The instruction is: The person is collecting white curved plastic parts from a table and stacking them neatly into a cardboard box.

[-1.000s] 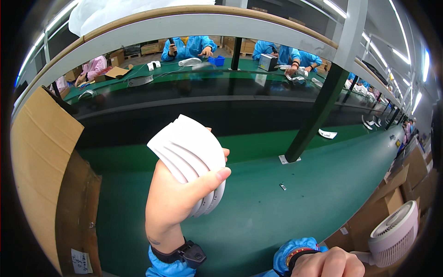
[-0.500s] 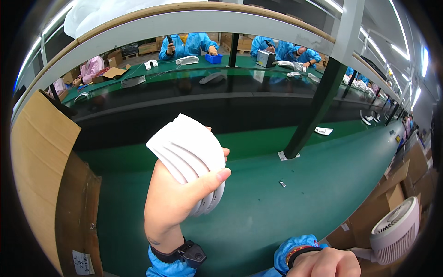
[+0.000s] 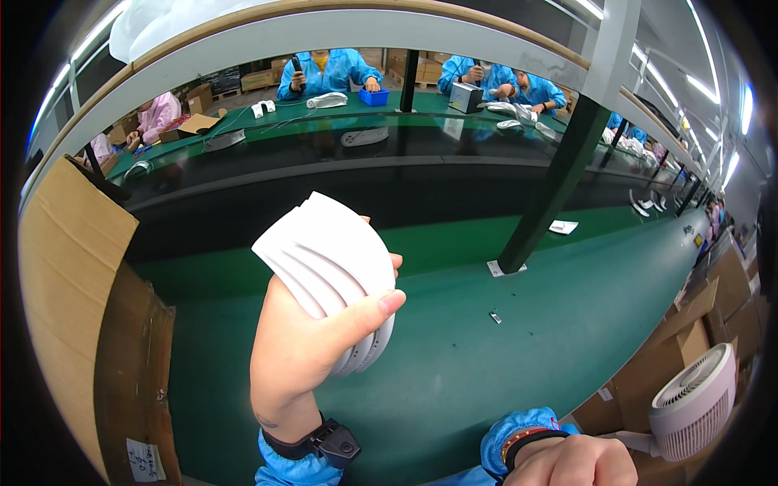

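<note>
My left hand (image 3: 312, 344) is closed round a stack of curved white plastic covers (image 3: 328, 251), held up above the green worktop (image 3: 421, 364). The thumb presses on the right side of the stack, and fingertips show behind its right edge. The covers look nested, with small holes near their lower ends. At the lower right edge, my right hand (image 3: 575, 463) is bent into a fist with the knuckles up. Its fingertips are cut off by the picture's edge, so whatever they might hold is hidden.
A small dark and silvery part (image 3: 495, 317) lies on the worktop. A green post (image 3: 551, 190) rises at right, beside a white piece (image 3: 563, 227). Cardboard (image 3: 77, 235) walls the left side; a white fan (image 3: 693, 405) stands lower right. Beyond the black conveyor (image 3: 324, 182), co-workers (image 3: 328, 77) handle parts.
The view has shifted slightly. A dark-looking piece on the conveyor has moved a little left. My left hand keeps the same hold on the white covers.
</note>
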`<state>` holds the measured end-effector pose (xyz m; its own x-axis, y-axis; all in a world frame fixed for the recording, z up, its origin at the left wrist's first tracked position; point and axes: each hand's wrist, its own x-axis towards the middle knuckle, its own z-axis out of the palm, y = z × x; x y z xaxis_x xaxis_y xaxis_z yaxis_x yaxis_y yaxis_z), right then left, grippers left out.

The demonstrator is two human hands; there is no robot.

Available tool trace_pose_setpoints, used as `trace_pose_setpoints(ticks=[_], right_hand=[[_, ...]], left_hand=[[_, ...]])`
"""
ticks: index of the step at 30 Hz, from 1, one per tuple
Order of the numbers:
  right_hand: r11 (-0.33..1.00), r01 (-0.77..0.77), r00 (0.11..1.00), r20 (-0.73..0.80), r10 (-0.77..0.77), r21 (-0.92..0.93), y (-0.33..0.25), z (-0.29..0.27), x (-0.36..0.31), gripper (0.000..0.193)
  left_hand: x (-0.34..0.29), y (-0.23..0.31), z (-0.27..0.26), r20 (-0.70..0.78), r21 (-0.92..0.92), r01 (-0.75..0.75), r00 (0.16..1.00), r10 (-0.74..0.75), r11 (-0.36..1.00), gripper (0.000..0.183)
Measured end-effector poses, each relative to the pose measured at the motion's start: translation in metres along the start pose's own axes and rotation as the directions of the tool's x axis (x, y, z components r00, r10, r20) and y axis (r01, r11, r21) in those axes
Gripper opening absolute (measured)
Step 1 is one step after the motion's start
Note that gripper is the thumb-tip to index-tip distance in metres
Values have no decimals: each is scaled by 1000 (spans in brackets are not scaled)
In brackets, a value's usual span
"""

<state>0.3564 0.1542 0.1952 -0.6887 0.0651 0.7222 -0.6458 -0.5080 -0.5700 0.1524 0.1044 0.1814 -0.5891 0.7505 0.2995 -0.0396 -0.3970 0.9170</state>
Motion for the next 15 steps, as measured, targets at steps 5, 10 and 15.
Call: trace_pose_setpoints(ticks=[5, 10, 15], right_hand=[[995, 95, 994, 55, -95, 4, 11, -7, 2, 8], [979, 204, 969, 144, -201, -8, 16, -13, 8, 10], [998, 19, 999, 26, -21, 60, 4, -2, 2, 12]], left_hand=[[1, -4, -6, -10, -1, 7, 1000, -7, 1000, 67], [2, -4, -1, 12, -13, 2, 1000, -1, 1000, 66], [2, -2, 3, 16, -11, -14, 1000, 14, 1000, 66]])
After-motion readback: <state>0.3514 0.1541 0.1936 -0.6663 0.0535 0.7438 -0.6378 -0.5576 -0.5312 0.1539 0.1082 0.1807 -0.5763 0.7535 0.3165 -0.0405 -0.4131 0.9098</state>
